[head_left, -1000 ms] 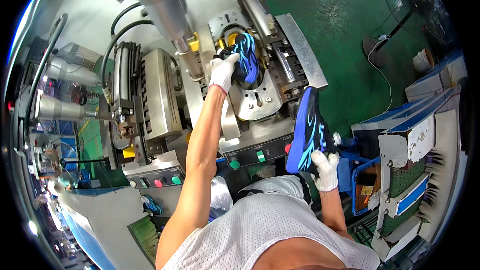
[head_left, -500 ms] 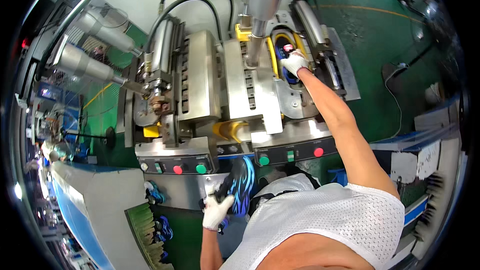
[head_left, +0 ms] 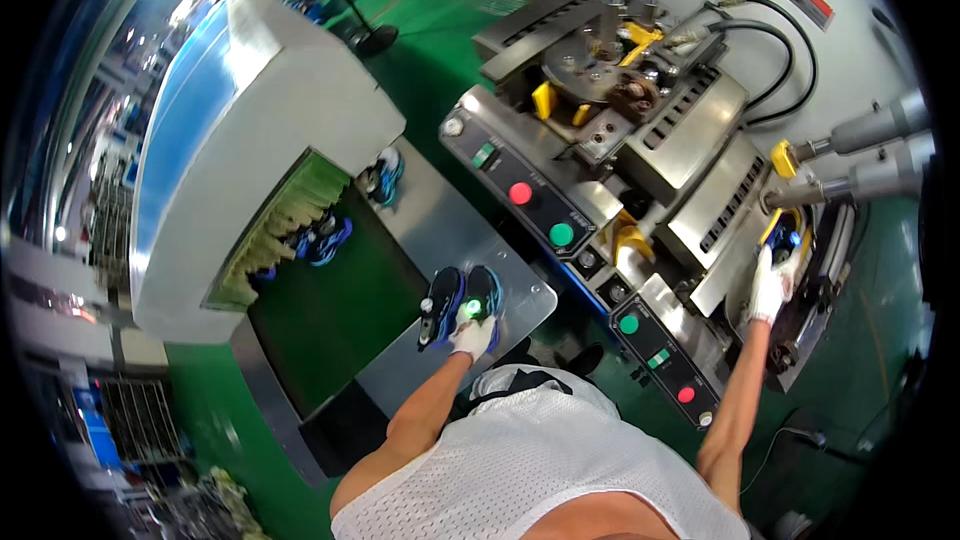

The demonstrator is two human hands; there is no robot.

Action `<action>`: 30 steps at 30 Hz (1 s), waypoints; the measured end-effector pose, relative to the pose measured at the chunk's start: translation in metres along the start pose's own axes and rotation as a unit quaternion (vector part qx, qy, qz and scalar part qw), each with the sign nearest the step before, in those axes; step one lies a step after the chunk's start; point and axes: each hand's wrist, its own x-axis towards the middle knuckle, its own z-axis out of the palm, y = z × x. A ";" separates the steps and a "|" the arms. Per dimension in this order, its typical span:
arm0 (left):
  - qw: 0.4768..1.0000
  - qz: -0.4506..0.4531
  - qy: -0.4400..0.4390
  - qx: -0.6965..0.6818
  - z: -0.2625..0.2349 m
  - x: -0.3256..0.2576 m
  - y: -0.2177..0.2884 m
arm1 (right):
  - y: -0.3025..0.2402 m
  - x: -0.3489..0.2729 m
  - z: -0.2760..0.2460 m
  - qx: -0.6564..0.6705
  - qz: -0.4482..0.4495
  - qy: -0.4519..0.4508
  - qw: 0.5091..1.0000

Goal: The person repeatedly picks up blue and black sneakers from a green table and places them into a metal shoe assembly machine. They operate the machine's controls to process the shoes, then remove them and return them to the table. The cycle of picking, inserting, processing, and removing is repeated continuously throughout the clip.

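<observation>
The left hand (head_left: pixel 472 337) is gripping a blue shoe (head_left: pixel 481 296) on the metal tray (head_left: pixel 440 230); the right hand (head_left: pixel 768 287) is grasping another shoe (head_left: pixel 783 236) in the press machine (head_left: pixel 690 150).

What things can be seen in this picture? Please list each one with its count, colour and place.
shoes on plate: two, dark blue and black, on the metal plate by the belt
metal plate: one, grey, at the belt's end
conveyor belt: one, dark green, leaving the tunnel
tunnel housing: one, white and blue, upper left
shoes on belt: several, blue, near the tunnel mouth
press machine: one, grey with yellow parts, red and green buttons, centre right
shoe in machine: one, blue, right side
left hand: white glove, on the plate shoes
right hand: white glove, on the machine shoe
</observation>
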 end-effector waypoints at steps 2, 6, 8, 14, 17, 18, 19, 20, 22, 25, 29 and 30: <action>0.998 -0.001 -0.061 0.010 0.000 0.002 -0.005 | -0.054 -0.085 0.005 0.025 -0.141 -0.009 0.990; 0.978 0.084 0.106 -0.161 0.001 -0.011 -0.002 | -0.067 -0.227 0.058 -0.120 -0.232 -0.274 0.926; 0.983 0.105 0.056 -0.142 -0.019 -0.013 -0.005 | -0.049 -0.263 0.085 -0.423 -0.289 -0.299 0.805; 0.908 0.287 0.191 -0.239 -0.121 -0.040 -0.067 | -0.062 -0.300 0.114 -0.257 -0.293 -0.345 0.854; 0.906 0.208 0.248 -0.271 -0.104 -0.025 -0.099 | -0.168 -0.364 0.144 -0.109 -0.099 -0.552 0.821; 0.930 0.182 0.205 -0.247 -0.100 -0.018 -0.100 | -0.191 -0.393 0.160 -0.045 0.005 -0.583 0.811; 0.950 0.155 0.164 -0.217 -0.095 -0.013 -0.103 | -0.179 -0.428 0.183 -0.048 -0.014 -0.550 0.834; 0.951 0.174 0.159 -0.198 -0.079 -0.002 -0.109 | -0.171 -0.462 0.203 -0.055 -0.034 -0.516 0.854; 0.955 0.185 0.153 -0.176 -0.052 0.023 -0.118 | -0.103 -0.514 0.267 -0.101 -0.174 -0.357 0.912; 0.962 0.153 0.090 -0.209 -0.065 0.033 -0.116 | -0.131 -0.517 0.281 -0.042 -0.022 -0.376 0.925; 0.972 0.097 0.044 -0.209 -0.073 0.049 -0.111 | -0.125 -0.482 0.274 -0.075 0.106 -0.429 0.894; 0.972 0.109 0.008 -0.209 -0.084 0.050 -0.101 | -0.099 -0.474 0.279 0.016 0.128 -0.433 0.892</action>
